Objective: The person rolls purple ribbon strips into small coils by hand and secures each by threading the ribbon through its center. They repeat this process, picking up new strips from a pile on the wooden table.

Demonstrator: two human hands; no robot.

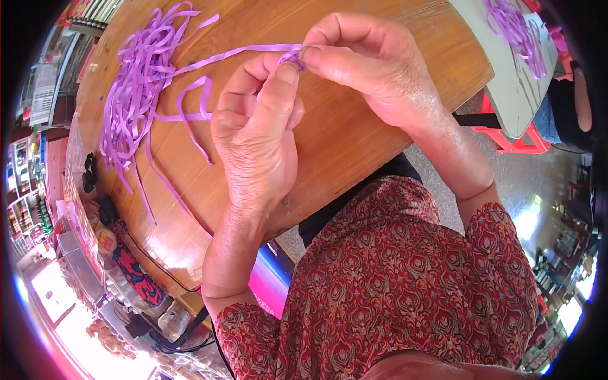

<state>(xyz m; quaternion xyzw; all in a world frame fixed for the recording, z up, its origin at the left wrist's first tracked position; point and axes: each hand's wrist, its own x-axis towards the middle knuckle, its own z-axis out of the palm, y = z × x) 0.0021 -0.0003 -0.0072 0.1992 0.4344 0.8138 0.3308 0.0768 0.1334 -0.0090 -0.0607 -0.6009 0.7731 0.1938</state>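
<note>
A purple ribbon (247, 49) runs from a tangled heap of the same ribbon (142, 82) to my two hands. My left hand (256, 123) pinches a small folded or looped bit of it between thumb and fingers. Close against it, my right hand (370, 66) grips the ribbon with thumb and forefinger. Fingertips hide part of the loop, so I cannot tell whether it is knotted. Both hands are raised over the wooden table (335, 164). Several loose ribbon ends trail from the heap toward my left forearm.
On the right, another purple ribbon pile (516, 35) lies on a pale table (506, 95), with a red stool (516, 139) below and a person (563, 114) beside it. Along the left edge are a patterned pouch (136, 266), cables and plastic containers.
</note>
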